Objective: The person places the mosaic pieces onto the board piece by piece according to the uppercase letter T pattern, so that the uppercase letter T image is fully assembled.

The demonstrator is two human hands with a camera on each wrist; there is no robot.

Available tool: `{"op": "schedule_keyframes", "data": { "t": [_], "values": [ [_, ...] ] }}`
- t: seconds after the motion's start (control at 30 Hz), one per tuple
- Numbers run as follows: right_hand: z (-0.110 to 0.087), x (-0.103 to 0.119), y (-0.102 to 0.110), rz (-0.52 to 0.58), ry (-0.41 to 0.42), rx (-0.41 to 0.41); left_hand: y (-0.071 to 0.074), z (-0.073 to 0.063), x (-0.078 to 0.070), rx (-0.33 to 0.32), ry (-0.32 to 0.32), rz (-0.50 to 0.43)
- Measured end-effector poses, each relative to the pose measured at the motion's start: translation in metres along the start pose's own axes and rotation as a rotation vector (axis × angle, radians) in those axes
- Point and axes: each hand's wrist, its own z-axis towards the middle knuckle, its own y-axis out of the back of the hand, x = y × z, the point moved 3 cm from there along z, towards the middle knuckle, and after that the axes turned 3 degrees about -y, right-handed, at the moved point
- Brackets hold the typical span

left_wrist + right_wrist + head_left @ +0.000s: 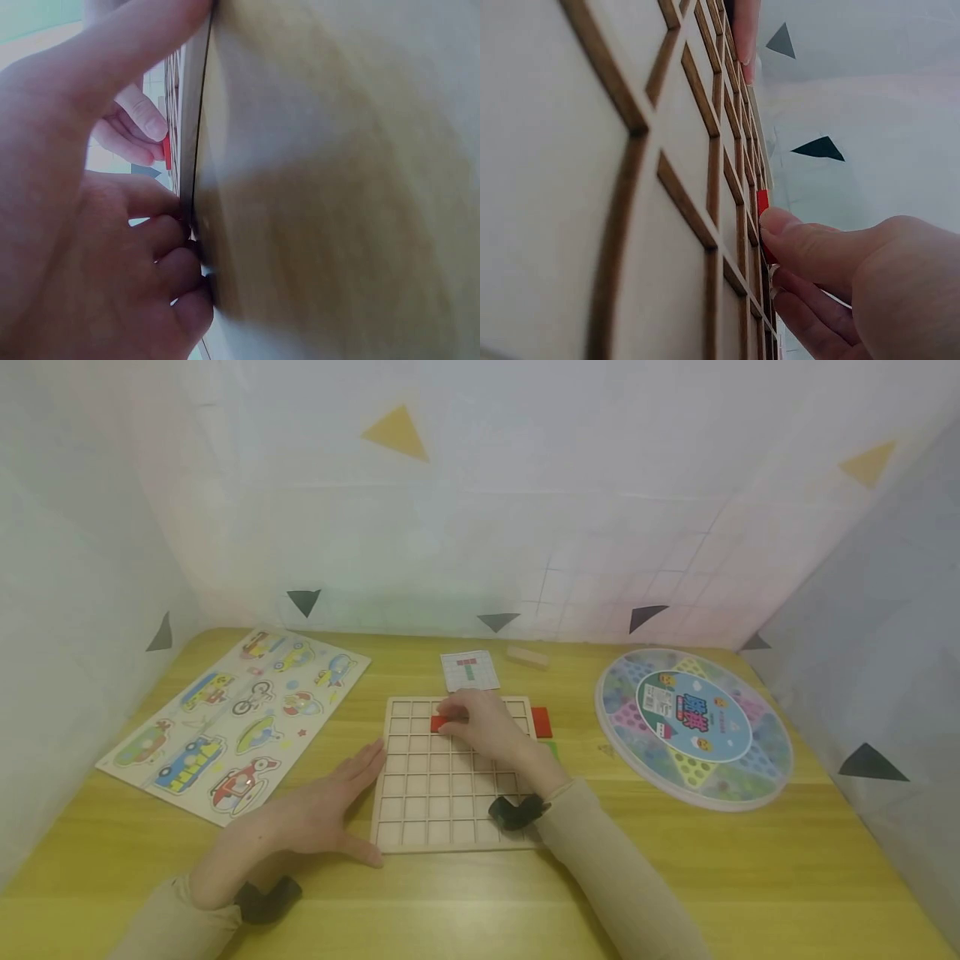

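A wooden grid board [415, 810] with rows of square recesses lies on the table. My right hand [491, 727] reaches over its far part and pinches a small red tile [436, 724] between thumb and fingers. In the right wrist view the red tile [763, 202] stands right at the grid's dividers. Spread along the board's left side, my left hand [318, 810] has its fingertips and thumb at the edge. The left wrist view shows those curved fingers [180, 274] touching the board's side [196, 97].
Right of the board lie a red piece [542, 722] and a partly hidden green piece [553, 749]. Behind it are a pattern card [453, 678] and a small wooden block [528, 657]. A vehicle puzzle [217, 718] lies left, a round game box [622, 718] right.
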Motion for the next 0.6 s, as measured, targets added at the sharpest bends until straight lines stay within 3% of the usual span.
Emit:
{"op": "schedule_keyframes", "data": {
  "t": [0.6],
  "values": [
    [0.0009, -0.0037, -0.0030, -0.001, 0.020, -0.011, 0.0008, -0.0004, -0.0009, 0.002, 0.011, -0.006]
  ]
}}
